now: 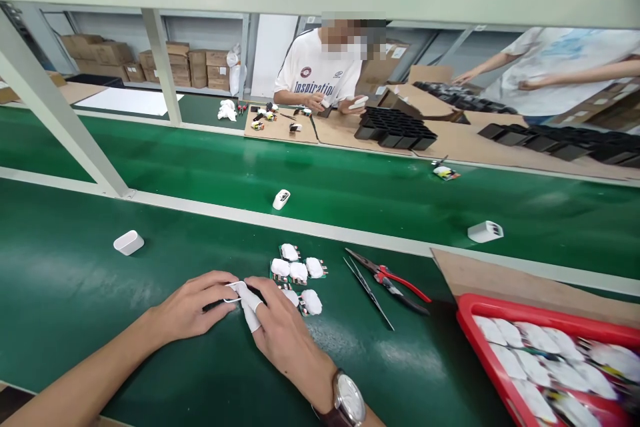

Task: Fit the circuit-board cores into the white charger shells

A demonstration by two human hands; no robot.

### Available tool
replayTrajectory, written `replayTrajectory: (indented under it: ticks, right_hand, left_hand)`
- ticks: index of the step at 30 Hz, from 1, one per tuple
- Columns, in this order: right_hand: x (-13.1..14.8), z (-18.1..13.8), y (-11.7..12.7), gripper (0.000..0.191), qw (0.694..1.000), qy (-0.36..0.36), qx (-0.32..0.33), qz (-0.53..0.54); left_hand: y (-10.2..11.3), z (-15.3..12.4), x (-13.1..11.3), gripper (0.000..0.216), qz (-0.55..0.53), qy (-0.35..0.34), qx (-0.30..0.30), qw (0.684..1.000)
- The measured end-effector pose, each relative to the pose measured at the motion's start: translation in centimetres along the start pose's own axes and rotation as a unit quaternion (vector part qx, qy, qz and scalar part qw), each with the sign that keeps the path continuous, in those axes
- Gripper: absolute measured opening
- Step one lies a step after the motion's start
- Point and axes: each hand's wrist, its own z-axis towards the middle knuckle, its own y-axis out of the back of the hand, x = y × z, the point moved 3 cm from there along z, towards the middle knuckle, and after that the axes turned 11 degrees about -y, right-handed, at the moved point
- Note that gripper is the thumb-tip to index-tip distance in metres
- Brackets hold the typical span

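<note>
Between both hands is a white oval plastic housing (231, 299), of which mostly the rim shows; the fingers hide the rest. My left hand (197, 303) pinches its left side with thumb and fingers. My right hand (285, 330), wearing white finger covers and a wristwatch, closes on the right side. Just beyond the right hand lie several small circuit boards (299, 273) topped with white padding. A similar white housing (129, 243) rests on the green bench to the left of my hands.
Tweezers (369, 293) and red-and-black pliers (387, 277) lie right of the boards. A red tray (493, 363) of padded boards stands at lower right. White housings (281, 199) sit on the green conveyor (210, 170). Two people work opposite, beside black trays (395, 128).
</note>
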Motion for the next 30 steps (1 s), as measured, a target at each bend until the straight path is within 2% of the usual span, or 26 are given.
replayTrajectory:
  ticks: [3,8,11,14,16,17,18,20,21,22,23,24,27,29,30]
  right_hand:
    - [-0.1,0.1,-0.1,0.042,1.000,-0.003,0.022,0.008]
    - [-0.6,-0.1,0.3,0.050,0.997,-0.053,-0.019,0.049]
    - [-0.8,-0.4,0.6,0.051,0.997,-0.055,-0.038,0.040]
    - [-0.8,-0.5,0.4,0.049,0.998,-0.026,-0.046,0.019]
    - [-0.8,-0.6,0.3,0.047,0.999,-0.008,-0.054,0.006]
    - [-0.8,-0.6,0.2,0.046,0.998,-0.002,-0.060,0.001]
    - [-0.8,-0.6,0.1,0.044,0.998,0.002,-0.068,-0.003]
    - [-0.7,-0.7,0.0,0.040,0.997,0.010,-0.082,-0.010]
    - [-0.6,-0.7,0.0,0.037,0.996,0.017,-0.086,-0.011]
    - [-0.4,-0.7,-0.1,0.034,0.996,0.026,-0.085,-0.012]
    - [-0.2,-0.7,-0.1,0.030,0.996,0.036,-0.081,-0.014]
    - [0.0,-0.7,-0.2,0.027,0.996,0.045,-0.072,-0.017]
    - [0.6,-0.8,-0.5,0.024,0.997,0.064,-0.034,-0.034]
    - [0.8,-1.0,-0.6,0.021,0.996,0.073,-0.017,-0.044]
    - [0.8,-1.2,-0.7,0.020,0.996,0.075,-0.013,-0.048]
  left_hand:
    - [0.0,0.0,0.0,0.034,0.041,-0.042,-0.010,0.998]
    - [0.1,-0.2,-0.1,0.039,0.038,-0.055,-0.040,0.997]
    - [-0.1,0.1,-0.5,0.033,0.042,-0.043,-0.048,0.997]
    - [-0.2,0.5,-0.6,0.025,0.001,0.002,-0.057,0.998]
    - [-0.1,0.6,0.0,0.015,-0.086,0.094,-0.103,0.986]
    - [0.1,0.6,0.5,0.009,-0.147,0.163,-0.135,0.966]
    - [0.1,0.5,1.0,0.008,-0.213,0.236,-0.171,0.933]
    - [0.3,0.4,1.6,0.019,-0.331,0.351,-0.239,0.843]
    - [0.3,0.4,1.8,0.024,-0.373,0.384,-0.263,0.802]
    - [0.4,0.5,1.9,0.029,-0.398,0.403,-0.280,0.775]
    - [0.6,0.7,2.0,0.032,-0.407,0.411,-0.287,0.764]
    - [0.8,1.1,2.2,0.035,-0.396,0.415,-0.280,0.770]
    - [2.4,3.3,4.2,0.037,-0.296,0.403,-0.228,0.836]
    - [4.4,5.7,6.5,0.034,-0.235,0.382,-0.229,0.864]
    - [5.6,7.0,7.8,0.032,-0.222,0.374,-0.245,0.867]
